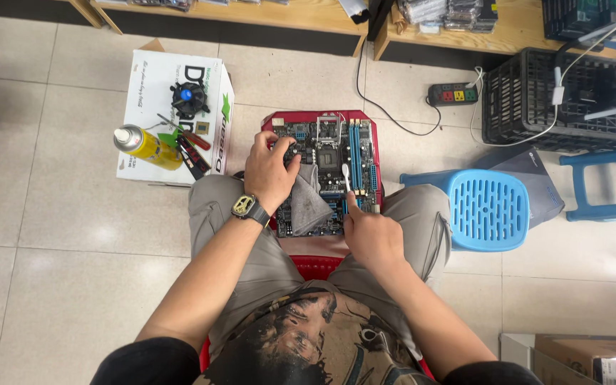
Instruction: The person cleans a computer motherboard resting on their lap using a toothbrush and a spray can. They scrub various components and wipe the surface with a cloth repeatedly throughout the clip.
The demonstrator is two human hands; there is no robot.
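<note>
At nine o'clock from the person's knees, a white cardboard box (152, 107) lies on the tiled floor. It carries a yellow spray can with a silver cap (145, 145) lying on its side, a black round cooling fan with a blue centre (189, 98), a small square processor chip (202, 128) and red-handled tools (192, 148).

The left hand (271, 171), with a black wristwatch (249, 209) on its wrist, is curled down onto the left part of a dark green computer circuit board with blue slots (329, 160). Its fingers press there, and a grey folded cloth (309, 203) lies just beside and partly under the palm, at five o'clock from it.

The circuit board rests on a red plastic stool (322, 117) across the person's knees, at twelve o'clock from the torso.

The right hand (372, 239) is closed around the lower end of a thin white stick-like brush (346, 178), whose tip points to twelve o'clock over the board beside the blue slots.

At three o'clock stands a light blue round plastic stool with a slotted seat (488, 210). Beyond it, at one o'clock, sit a black power strip (453, 93) and a black plastic crate (557, 100).
</note>
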